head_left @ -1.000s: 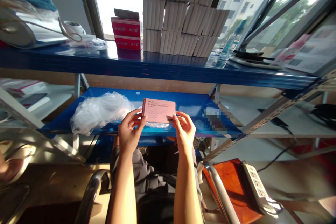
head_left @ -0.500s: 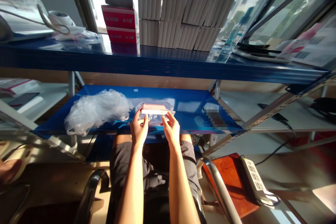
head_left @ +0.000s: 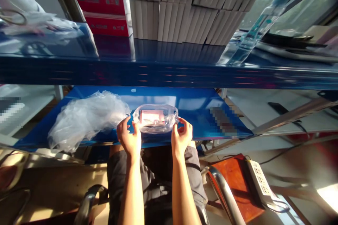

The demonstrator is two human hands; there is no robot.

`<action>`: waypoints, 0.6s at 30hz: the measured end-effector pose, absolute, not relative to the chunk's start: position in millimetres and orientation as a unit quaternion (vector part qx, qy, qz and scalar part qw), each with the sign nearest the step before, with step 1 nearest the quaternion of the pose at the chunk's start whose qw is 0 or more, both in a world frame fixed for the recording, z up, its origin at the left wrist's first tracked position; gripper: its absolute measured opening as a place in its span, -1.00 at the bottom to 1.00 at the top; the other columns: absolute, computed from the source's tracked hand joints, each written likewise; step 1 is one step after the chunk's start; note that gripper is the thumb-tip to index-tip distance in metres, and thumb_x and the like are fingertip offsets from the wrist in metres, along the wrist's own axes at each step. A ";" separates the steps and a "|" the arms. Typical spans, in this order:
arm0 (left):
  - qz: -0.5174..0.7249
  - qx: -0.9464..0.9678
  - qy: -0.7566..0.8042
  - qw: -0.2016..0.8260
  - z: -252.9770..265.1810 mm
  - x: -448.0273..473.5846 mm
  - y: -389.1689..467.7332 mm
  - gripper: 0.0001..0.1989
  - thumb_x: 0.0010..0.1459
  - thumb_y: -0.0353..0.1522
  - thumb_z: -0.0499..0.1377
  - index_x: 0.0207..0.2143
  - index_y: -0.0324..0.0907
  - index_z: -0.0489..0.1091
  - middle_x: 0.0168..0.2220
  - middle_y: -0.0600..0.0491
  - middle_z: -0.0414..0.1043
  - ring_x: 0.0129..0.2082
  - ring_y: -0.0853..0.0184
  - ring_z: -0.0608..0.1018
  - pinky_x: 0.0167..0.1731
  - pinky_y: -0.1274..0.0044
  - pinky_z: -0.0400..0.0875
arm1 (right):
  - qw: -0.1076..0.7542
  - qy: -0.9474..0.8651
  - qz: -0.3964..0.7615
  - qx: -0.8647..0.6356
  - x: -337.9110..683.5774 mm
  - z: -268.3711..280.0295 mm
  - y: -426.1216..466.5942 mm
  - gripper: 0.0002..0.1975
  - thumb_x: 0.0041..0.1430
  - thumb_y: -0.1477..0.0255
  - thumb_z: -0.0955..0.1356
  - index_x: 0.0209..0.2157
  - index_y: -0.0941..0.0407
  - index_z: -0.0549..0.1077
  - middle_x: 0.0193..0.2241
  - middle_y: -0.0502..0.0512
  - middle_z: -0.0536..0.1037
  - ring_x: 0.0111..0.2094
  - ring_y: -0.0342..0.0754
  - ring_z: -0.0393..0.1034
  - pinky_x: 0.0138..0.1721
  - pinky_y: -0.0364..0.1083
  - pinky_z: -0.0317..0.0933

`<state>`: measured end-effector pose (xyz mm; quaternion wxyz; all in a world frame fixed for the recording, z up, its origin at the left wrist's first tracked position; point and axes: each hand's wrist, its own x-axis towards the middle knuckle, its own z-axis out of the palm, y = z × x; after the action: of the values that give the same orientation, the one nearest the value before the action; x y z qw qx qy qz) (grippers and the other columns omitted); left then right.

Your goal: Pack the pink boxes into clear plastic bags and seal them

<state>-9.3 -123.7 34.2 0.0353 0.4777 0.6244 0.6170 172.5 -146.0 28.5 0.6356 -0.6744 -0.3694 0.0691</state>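
The pink box [head_left: 152,116] lies flat on the lower shelf [head_left: 194,107], ringed by the loose film of a clear bag [head_left: 170,121]. Whether it sits inside the bag or on top of it is hard to tell.

The left hand [head_left: 130,139] is at the bag's left end, thumb and fingers apart, not on the box. The right hand [head_left: 182,135] is at the right end, thumb and fingertips close to the film; I cannot tell whether they pinch it. Beyond the left hand is a heap of crumpled plastic [head_left: 87,119].

The box looks like light card, stiff along its edges but likely to dent if squeezed across its broad face; its two short ends seem the best hold. The bag looks thin, limp and slippery, so a fingertip pinch at its rim should suit it.
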 end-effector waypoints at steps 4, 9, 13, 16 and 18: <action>0.600 0.503 0.613 0.102 25.7 -17.8 -120.2 -0.72 0.16 -0.24 0.37 -0.10 -0.15 0.59 -0.34 -0.01 0.55 -0.33 0.24 0.54 -0.27 0.41 0.46 | 0.631 -0.371 0.121 -0.670 178.9 17.2 -140.6 -0.34 0.15 0.11 0.46 0.21 0.13 0.48 0.01 0.29 0.55 -0.23 0.04 0.46 -0.20 0.00 0.39; 0.593 0.525 0.606 0.074 31.3 -9.8 -123.5 -0.86 0.20 -0.26 0.31 -0.33 -0.14 0.56 -0.42 0.01 0.52 -0.36 0.24 0.51 -0.20 0.37 0.45 | 0.585 -0.384 0.160 -0.696 179.9 19.0 -134.9 -0.58 0.18 0.01 0.42 -0.40 0.11 0.52 -0.42 0.10 0.56 -0.34 0.02 0.40 -0.23 -0.05 0.32; 0.565 0.506 0.642 0.109 41.6 -9.1 -118.5 -0.81 0.22 -0.27 0.24 -0.20 -0.14 0.60 -0.40 -0.01 0.54 -0.35 0.21 0.55 -0.25 0.38 0.48 | 0.580 -0.400 0.177 -0.687 188.6 45.2 -123.6 -0.54 0.23 0.00 0.37 -0.51 0.09 0.44 -0.53 0.02 0.50 -0.45 -0.04 0.33 -0.38 -0.11 0.22; 0.543 0.525 0.640 0.139 54.4 -15.9 -102.8 -0.80 0.19 -0.24 0.26 -0.27 -0.16 0.61 -0.40 -0.02 0.55 -0.33 0.19 0.58 -0.24 0.38 0.51 | 0.561 -0.437 0.187 -0.678 199.9 69.3 -106.1 -0.65 0.16 0.08 0.43 -0.39 0.10 0.56 -0.52 0.00 0.54 -0.44 -0.03 0.39 -0.35 -0.10 0.25; 0.568 0.529 0.615 0.140 68.2 -21.8 -88.7 -0.77 0.16 -0.20 0.29 -0.31 -0.18 0.60 -0.30 -0.07 0.58 -0.24 0.17 0.61 -0.18 0.38 0.54 | 0.550 -0.460 0.203 -0.666 207.4 85.0 -93.0 -0.69 0.09 0.14 0.46 -0.33 0.10 0.62 -0.49 0.03 0.59 -0.41 0.00 0.45 -0.31 -0.08 0.29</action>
<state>-21.8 -88.7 68.2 0.1398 0.5287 0.6152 0.5679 207.4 -93.0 85.0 0.5504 -0.6665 -0.4602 0.2028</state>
